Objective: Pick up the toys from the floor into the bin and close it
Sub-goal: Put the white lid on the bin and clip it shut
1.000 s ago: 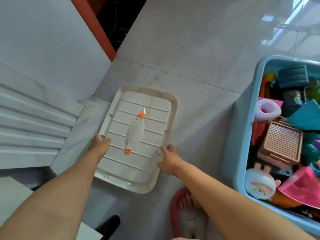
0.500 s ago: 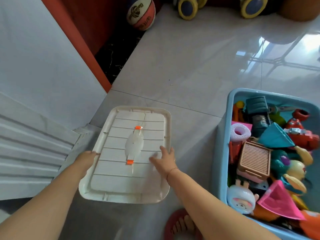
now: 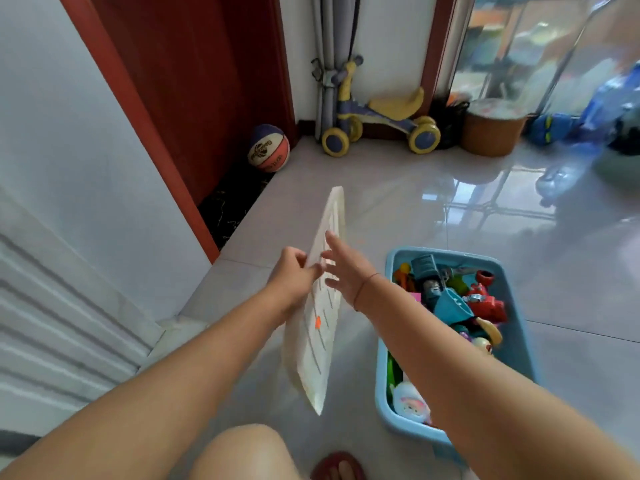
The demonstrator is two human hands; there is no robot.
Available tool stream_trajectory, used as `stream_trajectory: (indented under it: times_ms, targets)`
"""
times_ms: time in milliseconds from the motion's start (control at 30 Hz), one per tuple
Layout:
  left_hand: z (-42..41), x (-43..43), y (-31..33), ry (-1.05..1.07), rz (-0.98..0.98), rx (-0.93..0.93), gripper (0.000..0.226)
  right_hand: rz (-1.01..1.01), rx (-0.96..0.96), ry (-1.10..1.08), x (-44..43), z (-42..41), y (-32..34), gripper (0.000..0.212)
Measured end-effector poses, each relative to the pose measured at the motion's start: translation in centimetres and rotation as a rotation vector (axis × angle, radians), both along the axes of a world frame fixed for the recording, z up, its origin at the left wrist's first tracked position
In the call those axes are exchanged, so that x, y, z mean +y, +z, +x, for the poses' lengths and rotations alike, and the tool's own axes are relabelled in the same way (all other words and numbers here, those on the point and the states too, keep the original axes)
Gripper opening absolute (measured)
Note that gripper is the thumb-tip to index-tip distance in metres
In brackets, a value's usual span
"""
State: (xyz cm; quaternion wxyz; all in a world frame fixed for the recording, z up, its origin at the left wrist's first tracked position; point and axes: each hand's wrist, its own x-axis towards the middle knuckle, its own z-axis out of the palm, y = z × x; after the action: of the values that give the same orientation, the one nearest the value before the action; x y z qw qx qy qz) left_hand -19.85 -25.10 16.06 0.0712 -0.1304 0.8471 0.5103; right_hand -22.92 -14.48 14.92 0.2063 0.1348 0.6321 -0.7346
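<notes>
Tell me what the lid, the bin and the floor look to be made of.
Lid: likely rigid moulded plastic, cream, matte; moulded ribs show, and it does not sag while held up. Bin: light blue plastic, smooth with a slight sheen, rounded rim. Floor: probably polished tile, glossy; it mirrors the window, with grout lines.

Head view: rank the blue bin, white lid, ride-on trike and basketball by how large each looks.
Largest: blue bin.
Next: white lid and ride-on trike, too close to rank; the lid is seen nearly edge-on and is nearer the camera.
Smallest: basketball, though it lies farther away.
</notes>
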Motion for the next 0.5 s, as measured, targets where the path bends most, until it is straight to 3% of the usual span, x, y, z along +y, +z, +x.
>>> stream_trajectory:
  times_ms: [67,167,333,400,500]
  targets:
    - [1.2,3.3,2.4,-0.093,0.024,0.045,0.036,-0.065,-0.033,-0.109,3.5,-0.2,2.3,0.035]
    - [3.4,8.3,4.4,-0.293,0.122,0.042,0.052,0.003,-0.029,-0.214,9.2,0.4,3.8,0.016]
    - [6.7,15.4,2.3,-0.552,0.227,-0.164,0.059,0.426,-0.023,-0.371,20.2,3.9,2.5,0.024]
    - [6.8,16.7,-0.5,-0.474,0.002,-0.132,0.061,0.506,-0.078,-0.471,23.9,6.2,0.5,0.024]
    - [7.8,16.2,-5.6,-0.083,-0.277,-0.25,0.07,0.535,-0.153,-0.548,27.9,8.7,-3.9,0.037]
